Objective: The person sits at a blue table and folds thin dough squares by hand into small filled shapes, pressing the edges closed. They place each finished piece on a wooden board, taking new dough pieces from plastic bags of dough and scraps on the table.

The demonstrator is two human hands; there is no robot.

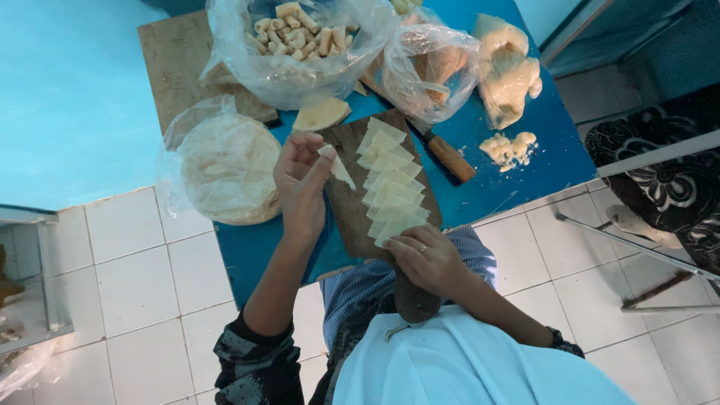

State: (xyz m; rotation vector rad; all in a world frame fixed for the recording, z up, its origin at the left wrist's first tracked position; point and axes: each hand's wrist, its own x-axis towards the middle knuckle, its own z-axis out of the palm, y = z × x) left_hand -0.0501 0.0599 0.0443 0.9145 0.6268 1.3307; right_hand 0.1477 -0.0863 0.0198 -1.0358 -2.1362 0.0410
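Pale dough triangles (390, 187) lie overlapped in a row down the dark wooden paddle board (343, 199) on the blue table (517, 180). My left hand (300, 180) is half closed, fingers pinching one thin pale triangular wrapper (337, 169) just left of the row, above the board. My right hand (427, 259) curls loosely at the near end of the board, touching the nearest triangle; whether it grips anything I cannot tell. Judging progress: many pieces are already cut and laid out, and the clear bag of small rolled pastries (300, 37) at the far side looks well filled. A bagged stack of round flat wrappers (225, 169) sits left, a lump of pale filling (506, 71) far right, a wooden-handled knife (446, 154) just right of the board. So plenty looks left to do.
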